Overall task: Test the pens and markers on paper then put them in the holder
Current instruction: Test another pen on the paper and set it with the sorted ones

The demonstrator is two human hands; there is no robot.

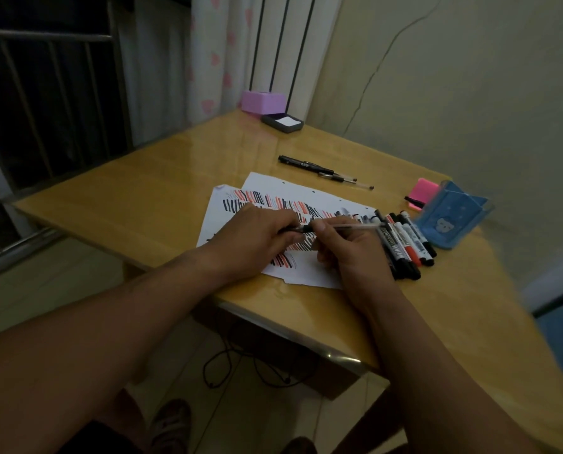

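White paper [309, 270] covered with red and black strokes lies on the wooden table [162, 198]. Over it my right hand [349, 250] pinches a clear-barrelled pen [349, 227] lying level. My left hand [257, 237] grips the pen's black end [294, 229], apparently its cap. Several black and red markers [404, 239] lie side by side just right of my right hand. The blue holder [450, 221] stands beyond them at the right. Three pens [322, 172] lie farther back on the table.
A pink block [422, 190] sits behind the holder. A purple box [263, 101] and a dark tray with white paper [283, 122] stand at the far corner by the curtain. The wall runs close on the right; the table's front edge is near my forearms.
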